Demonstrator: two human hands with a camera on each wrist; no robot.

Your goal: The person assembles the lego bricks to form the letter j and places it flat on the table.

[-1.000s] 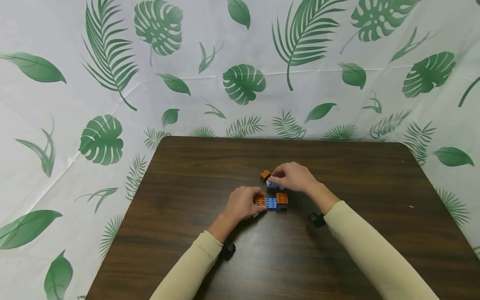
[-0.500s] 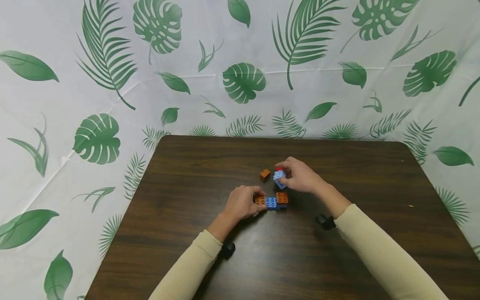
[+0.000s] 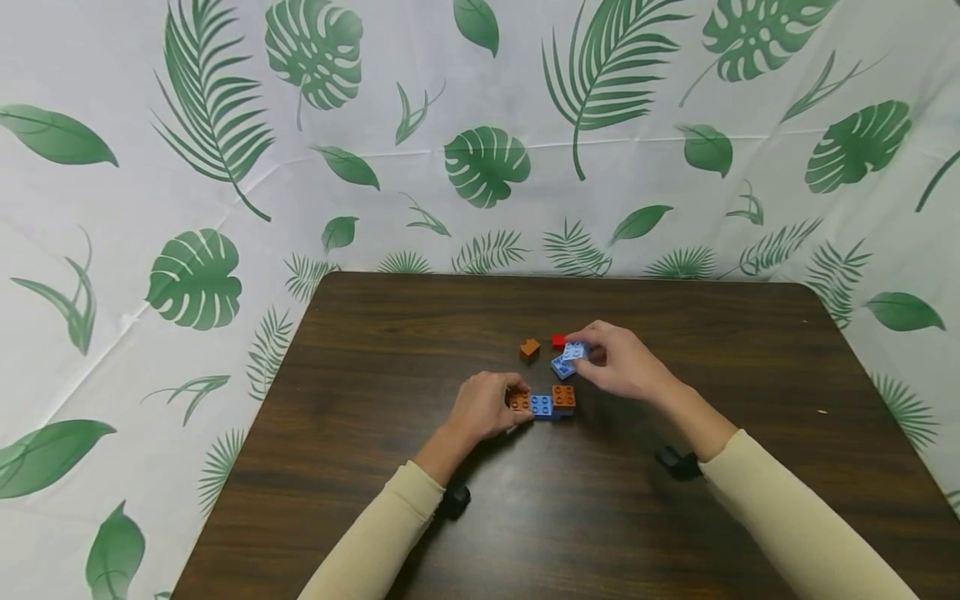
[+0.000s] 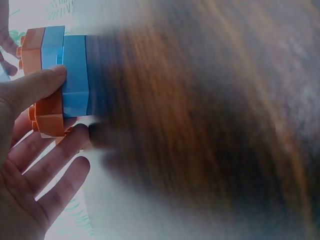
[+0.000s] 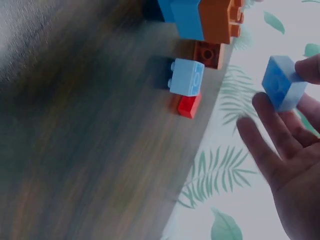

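In the head view, my left hand [image 3: 483,406] grips the left end of a joined row of toy building bricks [image 3: 542,406], orange and blue, with an orange brick [image 3: 564,397] on top at the right. The left wrist view shows my thumb [image 4: 47,82] pressed against the side of these bricks. My right hand [image 3: 626,364] pinches a light blue brick [image 5: 282,85] between thumb and fingers, held above the table. Below it, another light blue brick [image 5: 186,77] lies on its side, studs facing sideways. A small red brick [image 5: 189,105] lies close beside that one.
A loose orange brick [image 3: 529,348] lies on its side behind the joined row. The dark wooden table [image 3: 420,333] carries all the bricks. Behind the table hangs a white cloth [image 3: 420,200] with green leaf prints.
My right hand has moved right and lifted a light blue brick, leaving another light blue one on the table. The red brick has come into view. My left hand has stayed in place.
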